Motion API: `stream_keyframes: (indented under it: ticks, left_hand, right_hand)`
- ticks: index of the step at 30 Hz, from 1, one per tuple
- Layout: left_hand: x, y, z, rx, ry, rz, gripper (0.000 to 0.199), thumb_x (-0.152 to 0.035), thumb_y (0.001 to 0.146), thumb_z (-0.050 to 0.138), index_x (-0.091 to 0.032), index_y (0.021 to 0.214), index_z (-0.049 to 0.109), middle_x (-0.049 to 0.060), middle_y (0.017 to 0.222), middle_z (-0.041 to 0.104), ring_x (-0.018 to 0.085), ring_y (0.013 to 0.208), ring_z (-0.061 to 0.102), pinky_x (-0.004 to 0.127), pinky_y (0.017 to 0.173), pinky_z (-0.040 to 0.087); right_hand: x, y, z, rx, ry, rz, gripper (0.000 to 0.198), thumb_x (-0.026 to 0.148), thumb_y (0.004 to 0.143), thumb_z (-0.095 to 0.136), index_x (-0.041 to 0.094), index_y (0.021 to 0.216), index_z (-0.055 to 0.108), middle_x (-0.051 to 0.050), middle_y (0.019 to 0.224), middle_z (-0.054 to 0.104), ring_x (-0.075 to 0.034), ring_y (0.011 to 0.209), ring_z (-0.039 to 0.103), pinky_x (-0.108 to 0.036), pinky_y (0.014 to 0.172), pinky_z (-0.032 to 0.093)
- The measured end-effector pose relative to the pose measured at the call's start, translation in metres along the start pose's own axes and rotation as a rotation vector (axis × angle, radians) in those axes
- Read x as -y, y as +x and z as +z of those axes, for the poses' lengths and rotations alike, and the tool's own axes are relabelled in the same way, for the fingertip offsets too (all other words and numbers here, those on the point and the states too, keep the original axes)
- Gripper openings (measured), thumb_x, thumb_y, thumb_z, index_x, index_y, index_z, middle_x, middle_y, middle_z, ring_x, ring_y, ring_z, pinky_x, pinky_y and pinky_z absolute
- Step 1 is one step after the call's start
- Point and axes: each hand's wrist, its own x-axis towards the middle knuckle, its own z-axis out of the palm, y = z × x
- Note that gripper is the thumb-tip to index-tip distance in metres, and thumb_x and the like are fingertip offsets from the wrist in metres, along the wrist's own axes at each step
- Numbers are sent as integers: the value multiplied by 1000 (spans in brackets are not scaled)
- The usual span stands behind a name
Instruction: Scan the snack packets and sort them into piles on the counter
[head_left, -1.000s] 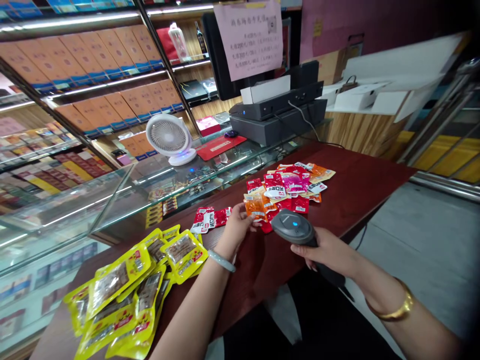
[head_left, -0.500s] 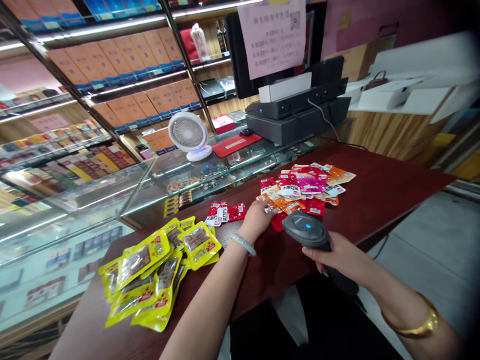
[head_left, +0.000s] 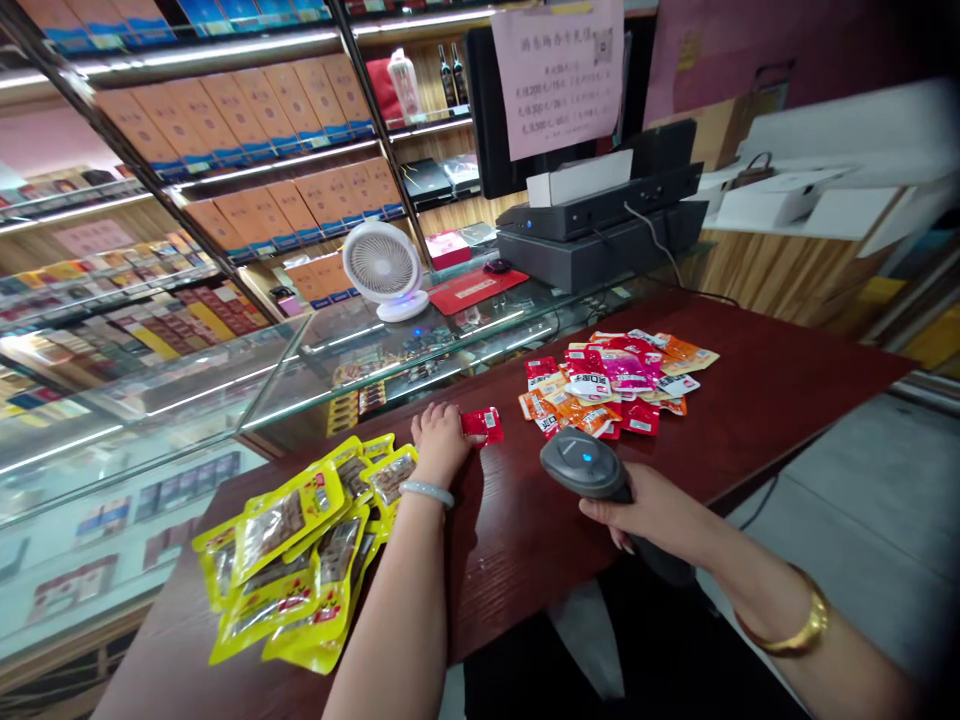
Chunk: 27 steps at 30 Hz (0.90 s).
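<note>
My left hand (head_left: 439, 440), with a pale bangle at the wrist, rests palm down on the table with its fingers apart. It covers most of a small group of snack packets; one red packet (head_left: 484, 426) sticks out at its right side by the thumb. Whether anything lies under the palm is hidden. My right hand (head_left: 637, 505) is closed around the handle of a dark grey barcode scanner (head_left: 585, 465) with a lit blue light. To the left lie several yellow snack pouches (head_left: 285, 525). A heap of small red, orange and pink packets (head_left: 611, 385) lies further right.
The dark red table (head_left: 780, 370) adjoins a glass display counter (head_left: 300, 390). On the counter stand a white fan (head_left: 384, 268), a red mat (head_left: 480, 290) and a black cash register (head_left: 600, 235) below a monitor. Boxed goods (head_left: 225, 115) line the shelves behind.
My left hand has moved left from the packet heap to the small group beside the yellow pouches. The scanner in my right hand has shifted slightly left and down.
</note>
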Motion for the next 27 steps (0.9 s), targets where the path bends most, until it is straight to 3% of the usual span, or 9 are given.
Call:
stream_keyframes:
  ticks: [4,8,12,16,21,24,27]
  left_hand:
    - [-10,-2,-7,23,-185,48,39,-39,80,71,-20,110,57,12,106,70,29,105,63,38,90,42]
    - [-15,-3,-10,42,-430,110,27,-30,81,69,-23,104,57,6,98,71,23,92,66,29,75,43]
    - [-17,-6,-12,11,-506,163,21,-22,82,63,-23,103,59,5,99,71,22,92,65,29,76,43]
    - [-18,-8,-16,-7,-513,173,25,-13,80,59,-21,103,61,7,100,71,21,93,65,29,79,44]
    - [-20,-4,-13,-12,-631,34,23,-29,79,69,-21,99,62,5,91,70,20,80,65,28,71,46]
    - [-32,-2,-5,-57,-882,-116,25,-32,79,69,-19,98,61,4,88,68,17,71,63,27,65,47]
    - [-54,-6,3,54,-1332,-143,29,-25,80,66,-18,107,58,5,94,69,15,71,65,27,65,52]
  right_hand:
    - [8,10,4,-13,-21,-3,34,49,81,71,19,86,56,5,48,58,-13,41,56,-24,45,45]
    - [13,20,5,-36,-11,-35,35,49,81,71,18,88,58,4,48,58,-13,42,56,-24,44,47]
    - [17,27,6,-38,32,-46,38,47,81,72,17,99,59,6,49,58,-12,41,56,-22,43,46]
    - [15,30,7,-14,40,-40,40,50,81,72,16,99,59,6,49,58,-12,41,56,-22,43,46]
    - [10,28,7,-27,10,-43,38,50,81,72,17,95,59,5,49,58,-13,42,57,-23,43,46]
    - [10,22,6,-27,-19,-49,34,48,82,72,17,89,60,4,49,58,-13,42,57,-23,44,46]
    - [10,16,4,-41,-1,-39,30,45,81,72,17,87,60,5,49,57,-12,41,56,-22,44,45]
